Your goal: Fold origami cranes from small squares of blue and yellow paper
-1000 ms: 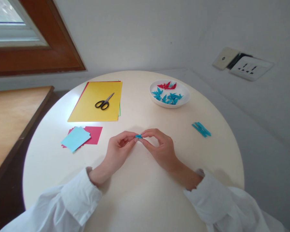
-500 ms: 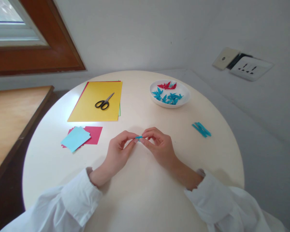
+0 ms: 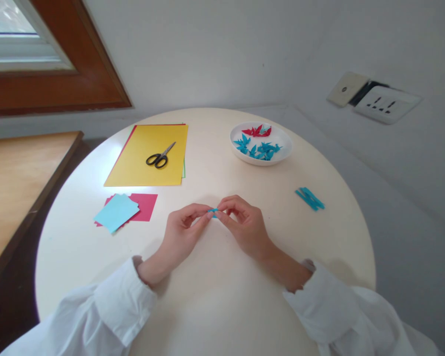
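Note:
A small piece of folded blue paper (image 3: 214, 211) is pinched between both hands over the middle of the table. My left hand (image 3: 185, 227) grips its left end between thumb and fingertips. On the other end, my right hand (image 3: 244, 225) holds it the same way. The fingertips cover much of the paper, so its full shape is hidden. To the right lie several narrow blue paper strips (image 3: 310, 199). Behind the hands, a white dish (image 3: 241, 157) holds several blue paper cranes (image 3: 266, 151) and red paper cranes (image 3: 257, 131).
Black-handled scissors (image 3: 159, 159) rest on yellow paper sheets (image 3: 133, 163) at the back left. Nearer, light blue paper squares (image 3: 116, 211) overlap red paper squares (image 3: 147, 206). The round table (image 3: 215, 306) stands against a wall with a socket (image 3: 385, 105).
The folded blue paper has tilted or opened slightly between my fingertips, showing more of its face. Both hands stay in nearly the same place.

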The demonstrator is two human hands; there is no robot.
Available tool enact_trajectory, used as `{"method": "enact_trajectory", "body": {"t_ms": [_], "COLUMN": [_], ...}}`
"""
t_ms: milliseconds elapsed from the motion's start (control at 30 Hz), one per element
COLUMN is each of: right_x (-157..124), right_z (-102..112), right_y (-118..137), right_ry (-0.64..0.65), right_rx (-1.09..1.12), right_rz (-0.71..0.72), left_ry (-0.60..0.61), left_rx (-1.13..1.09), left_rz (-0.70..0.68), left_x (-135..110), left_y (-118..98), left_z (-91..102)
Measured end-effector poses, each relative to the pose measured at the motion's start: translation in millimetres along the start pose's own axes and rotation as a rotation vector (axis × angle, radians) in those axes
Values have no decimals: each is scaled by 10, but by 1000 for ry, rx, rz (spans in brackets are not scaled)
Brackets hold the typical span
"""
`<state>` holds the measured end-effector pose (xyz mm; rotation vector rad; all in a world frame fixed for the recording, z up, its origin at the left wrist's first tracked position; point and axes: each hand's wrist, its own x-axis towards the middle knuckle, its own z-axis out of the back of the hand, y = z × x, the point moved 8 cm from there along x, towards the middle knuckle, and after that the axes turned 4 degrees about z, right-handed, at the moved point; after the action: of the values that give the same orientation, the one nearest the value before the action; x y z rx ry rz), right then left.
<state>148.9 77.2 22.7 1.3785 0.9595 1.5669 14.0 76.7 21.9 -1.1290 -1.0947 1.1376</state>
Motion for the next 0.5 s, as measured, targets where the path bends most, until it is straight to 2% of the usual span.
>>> {"method": "enact_trajectory", "body": {"t_ms": [167,500], "right_x": [1,-14], "right_z": [-2,-33], "right_y": [12,-110], "right_ry": [-8,-15], "right_rx": [-15,70], "right_rz": [4,-120], "left_ry": [-18,-70], "left_rx": [11,-2], "left_rz": [-25,21], "left_x": [4,10], "left_y": [-27,-11], "left_z": [9,56]}}
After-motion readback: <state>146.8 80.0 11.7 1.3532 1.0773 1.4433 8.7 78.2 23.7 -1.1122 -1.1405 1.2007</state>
